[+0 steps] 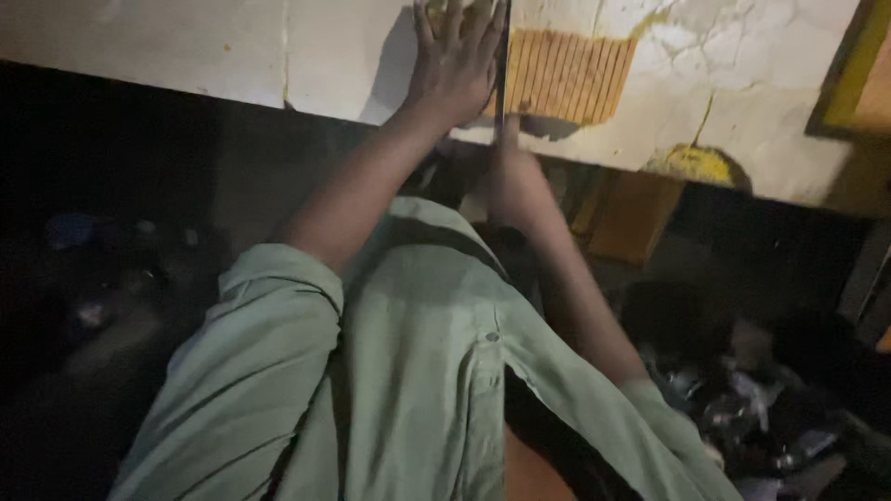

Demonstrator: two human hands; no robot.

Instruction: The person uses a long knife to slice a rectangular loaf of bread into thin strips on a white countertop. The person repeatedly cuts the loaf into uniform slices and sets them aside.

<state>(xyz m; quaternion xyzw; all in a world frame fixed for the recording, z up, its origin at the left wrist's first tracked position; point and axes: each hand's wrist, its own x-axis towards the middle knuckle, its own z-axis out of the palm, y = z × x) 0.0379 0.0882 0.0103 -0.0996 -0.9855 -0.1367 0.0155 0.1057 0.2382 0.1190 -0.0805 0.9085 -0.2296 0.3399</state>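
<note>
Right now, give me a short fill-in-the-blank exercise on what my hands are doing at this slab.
1. The left hand lies flat, fingers spread, on the pale ____.
2. The right hand holds a thin dark blade that stands ____ on the slab.
3. Right of the blade lies a ribbed ____ block.
4. Both shirt sleeves are ____ in colour.

Missing words: slab; upright; orange; green
</note>
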